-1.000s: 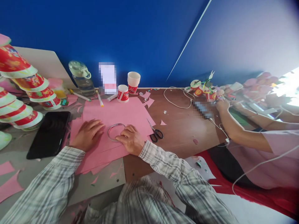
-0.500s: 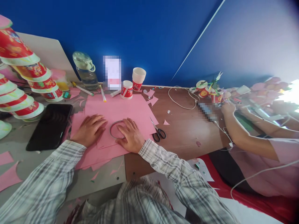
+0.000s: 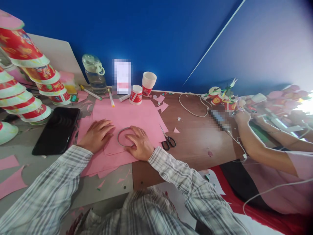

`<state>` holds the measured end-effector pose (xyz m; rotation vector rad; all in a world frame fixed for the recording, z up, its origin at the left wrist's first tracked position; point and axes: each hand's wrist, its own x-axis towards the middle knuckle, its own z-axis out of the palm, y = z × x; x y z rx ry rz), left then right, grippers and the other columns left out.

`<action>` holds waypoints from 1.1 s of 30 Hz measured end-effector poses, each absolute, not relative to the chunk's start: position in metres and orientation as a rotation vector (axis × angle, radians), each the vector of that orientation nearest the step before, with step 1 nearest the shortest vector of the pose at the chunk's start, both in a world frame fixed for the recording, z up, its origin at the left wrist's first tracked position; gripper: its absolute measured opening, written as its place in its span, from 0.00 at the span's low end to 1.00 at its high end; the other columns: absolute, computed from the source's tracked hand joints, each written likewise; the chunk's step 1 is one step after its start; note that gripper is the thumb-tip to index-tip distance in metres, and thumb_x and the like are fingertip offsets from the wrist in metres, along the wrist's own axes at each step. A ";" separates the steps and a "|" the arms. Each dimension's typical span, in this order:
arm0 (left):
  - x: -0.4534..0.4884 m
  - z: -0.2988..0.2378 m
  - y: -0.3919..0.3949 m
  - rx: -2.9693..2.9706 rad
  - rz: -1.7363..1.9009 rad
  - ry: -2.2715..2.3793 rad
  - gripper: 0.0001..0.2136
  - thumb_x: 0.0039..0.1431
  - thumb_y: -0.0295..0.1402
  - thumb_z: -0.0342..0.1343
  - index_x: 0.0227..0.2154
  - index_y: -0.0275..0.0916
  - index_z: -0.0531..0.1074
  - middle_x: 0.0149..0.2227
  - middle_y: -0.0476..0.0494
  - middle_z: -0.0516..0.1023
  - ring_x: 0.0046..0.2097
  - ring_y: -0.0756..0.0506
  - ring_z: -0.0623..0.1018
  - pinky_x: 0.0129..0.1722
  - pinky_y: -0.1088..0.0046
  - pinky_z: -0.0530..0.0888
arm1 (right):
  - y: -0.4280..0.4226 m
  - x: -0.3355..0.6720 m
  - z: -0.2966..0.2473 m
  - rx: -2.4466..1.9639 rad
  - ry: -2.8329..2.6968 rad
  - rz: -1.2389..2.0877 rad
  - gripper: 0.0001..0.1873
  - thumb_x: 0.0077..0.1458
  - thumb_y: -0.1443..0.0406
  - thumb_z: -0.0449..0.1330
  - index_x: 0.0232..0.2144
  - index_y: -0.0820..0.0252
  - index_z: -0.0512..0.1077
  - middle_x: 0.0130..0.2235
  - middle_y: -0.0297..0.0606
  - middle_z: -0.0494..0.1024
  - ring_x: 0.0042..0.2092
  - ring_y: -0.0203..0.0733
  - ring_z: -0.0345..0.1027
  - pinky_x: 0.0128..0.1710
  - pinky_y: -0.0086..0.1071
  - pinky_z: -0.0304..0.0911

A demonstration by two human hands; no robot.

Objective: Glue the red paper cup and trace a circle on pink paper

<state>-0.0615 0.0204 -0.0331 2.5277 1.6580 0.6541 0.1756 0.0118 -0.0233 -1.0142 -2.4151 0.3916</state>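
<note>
My left hand [image 3: 97, 135] lies palm down on the left part of the stacked pink paper sheets [image 3: 119, 112], fingers stretched out and holding nothing. On the same sheets rests a thin grey ring [image 3: 118, 138], flat, with pink paper showing through its middle. My right hand [image 3: 141, 143] grips the ring's right side, thumb and fingers pressing it against the paper; they hide that part of its rim. Just right of this hand, a pair of scissors [image 3: 168, 143] with black handles lies at the edge of the paper, blades pointing away from me.
Behind the sheets stand paper cups [image 3: 136, 95], a water bottle [image 3: 95, 75] and markers [image 3: 111, 98]. A black phone [image 3: 56, 130] lies left, near stacked red cups [image 3: 50, 73]. Pink scraps [image 3: 176, 130] are scattered about. At right, another person's arms [image 3: 256, 140] reach over the table beside a white cable [image 3: 193, 112].
The whole view has shifted slightly, so everything appears a little further right. Both hands stay on the paper, and the right fingers have shifted slightly on the ring.
</note>
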 end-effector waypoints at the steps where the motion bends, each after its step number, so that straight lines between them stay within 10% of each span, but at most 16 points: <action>1: -0.062 -0.033 0.020 2.528 0.657 1.657 0.19 0.51 0.43 0.42 0.42 0.41 0.67 0.50 0.43 0.65 0.53 0.45 0.59 0.52 0.60 0.54 | 0.012 0.176 -0.023 -1.012 -2.416 0.399 0.25 0.45 0.54 0.63 0.45 0.57 0.67 0.57 0.48 0.62 0.59 0.52 0.59 0.60 0.45 0.57; 33: -0.079 -0.025 0.018 2.389 0.572 2.023 0.28 0.43 0.48 0.52 0.47 0.38 0.62 0.52 0.38 0.62 0.53 0.40 0.59 0.51 0.55 0.51 | 0.014 0.177 -0.027 -1.069 -2.401 0.456 0.30 0.47 0.52 0.62 0.49 0.62 0.65 0.58 0.51 0.63 0.61 0.54 0.58 0.61 0.46 0.58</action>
